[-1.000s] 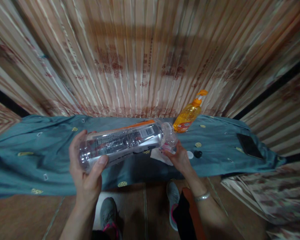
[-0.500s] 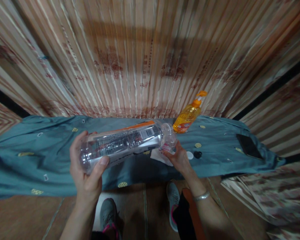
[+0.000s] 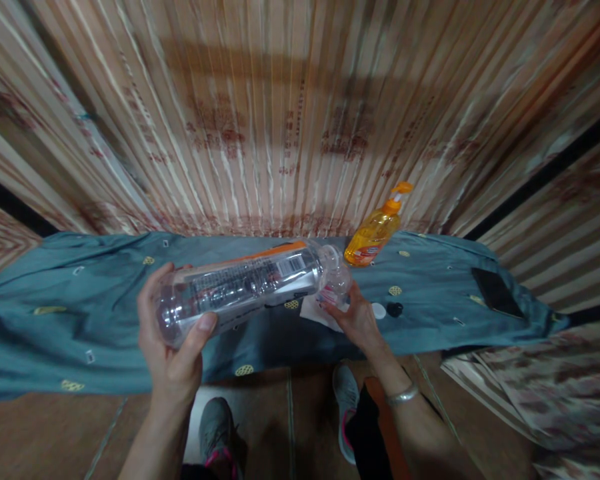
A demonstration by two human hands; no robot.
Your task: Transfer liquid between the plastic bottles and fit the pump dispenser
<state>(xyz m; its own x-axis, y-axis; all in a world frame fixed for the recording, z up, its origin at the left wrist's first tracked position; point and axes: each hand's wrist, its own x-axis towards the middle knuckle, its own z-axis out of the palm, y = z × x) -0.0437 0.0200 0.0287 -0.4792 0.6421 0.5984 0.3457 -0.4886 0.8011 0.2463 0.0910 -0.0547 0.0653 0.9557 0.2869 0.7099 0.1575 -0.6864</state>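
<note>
My left hand (image 3: 175, 333) is wrapped round the base of a large clear plastic bottle (image 3: 245, 287) with an orange and white label. The bottle lies tilted in the air, its neck pointing right and slightly up. My right hand (image 3: 357, 317) grips a small clear plastic bottle (image 3: 337, 283) with pink print, which meets the mouth of the large one. Whether liquid passes between them I cannot tell. Under the small bottle lies a white cloth or tissue (image 3: 320, 313). A white cap (image 3: 379, 311) and a black cap (image 3: 395, 309) rest to the right of my right hand.
Behind the small bottle stands a pump bottle of orange liquid (image 3: 373, 233). A dark flat phone-like object (image 3: 497, 292) lies at the right on the teal patterned cloth (image 3: 105, 287). A ribbed, curtain-like backdrop (image 3: 280, 120) rises behind.
Both hands hold nearly the same pose, with the large bottle against the small one. Only a very slight shift of the view shows.
</note>
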